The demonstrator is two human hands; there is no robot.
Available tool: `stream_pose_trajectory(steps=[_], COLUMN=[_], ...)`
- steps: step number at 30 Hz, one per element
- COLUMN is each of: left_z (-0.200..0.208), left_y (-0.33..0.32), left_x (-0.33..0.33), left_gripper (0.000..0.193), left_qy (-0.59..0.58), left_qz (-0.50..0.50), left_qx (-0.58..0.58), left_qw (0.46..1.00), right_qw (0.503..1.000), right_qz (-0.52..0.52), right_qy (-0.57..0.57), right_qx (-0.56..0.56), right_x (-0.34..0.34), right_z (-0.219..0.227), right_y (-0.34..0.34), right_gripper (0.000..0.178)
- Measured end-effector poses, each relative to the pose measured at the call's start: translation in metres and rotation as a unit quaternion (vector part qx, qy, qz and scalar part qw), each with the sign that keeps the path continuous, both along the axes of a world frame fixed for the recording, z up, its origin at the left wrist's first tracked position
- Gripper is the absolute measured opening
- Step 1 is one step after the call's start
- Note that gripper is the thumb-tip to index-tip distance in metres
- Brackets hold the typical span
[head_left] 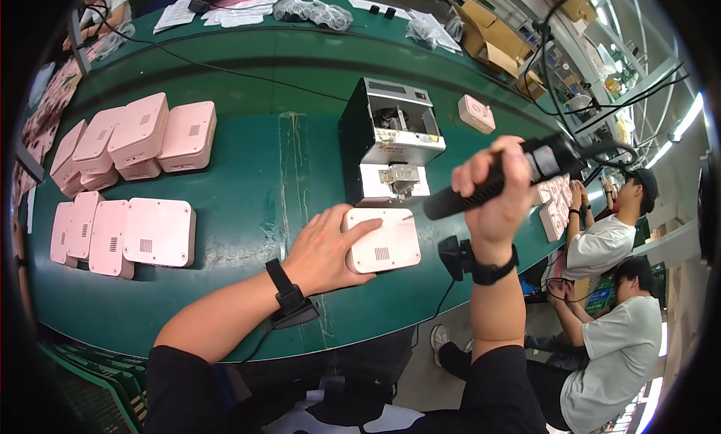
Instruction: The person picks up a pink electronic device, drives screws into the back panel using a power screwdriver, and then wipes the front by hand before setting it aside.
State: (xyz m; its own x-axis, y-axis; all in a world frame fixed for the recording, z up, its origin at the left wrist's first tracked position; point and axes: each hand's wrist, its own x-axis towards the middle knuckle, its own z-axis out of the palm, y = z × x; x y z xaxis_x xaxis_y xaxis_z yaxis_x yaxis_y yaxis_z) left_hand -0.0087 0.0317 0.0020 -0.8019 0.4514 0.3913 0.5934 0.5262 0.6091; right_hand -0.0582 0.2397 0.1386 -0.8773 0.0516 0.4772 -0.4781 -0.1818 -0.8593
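A pale pink plastic case (394,246) with rounded corners lies on the green table, its slotted, screw-holed side facing up. My left hand (323,250) grips it from the left, with the thumb across the top and the fingers along its edges. In my right hand (496,197) is a black electric screwdriver (454,202), held tilted with its bit pointing left and down. The bit tip is close to the case's far right corner; whether it touches a screw cannot be seen. Just beyond the case stands a black and silver screw feeder (394,133).
Several more pink cases (159,231) stand grouped at the left, some stacked. One pink case (477,114) lies right of the feeder. A cable hangs from above to the screwdriver. Co-workers (612,351) are at the right. Cardboard boxes (492,39) and plastic bags line the far bench.
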Motion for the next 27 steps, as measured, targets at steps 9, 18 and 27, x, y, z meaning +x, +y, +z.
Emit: stream_pose_trajectory(steps=[9, 18, 27], left_z=[0.000, 0.002, 0.010], left_y=[0.005, 0.011, 0.018], left_x=[-0.002, -0.005, 0.007], left_gripper=[0.080, 0.082, 0.088], left_qy=[-0.011, -0.031, 0.037], left_qz=[-0.008, 0.011, 0.039], left_qx=[0.003, -0.011, -0.060], left_qw=[1.000, 0.999, 0.997], right_qw=[0.984, 0.959, 0.982], right_qz=[-0.153, -0.249, -0.187], right_qy=[-0.009, -0.098, -0.025], right_qx=[0.089, 0.092, -0.022], right_x=[0.028, 0.072, 0.096], right_z=[-0.012, -0.058, -0.073], right_y=[0.061, 0.133, 0.114], right_gripper=[0.023, 0.024, 0.022])
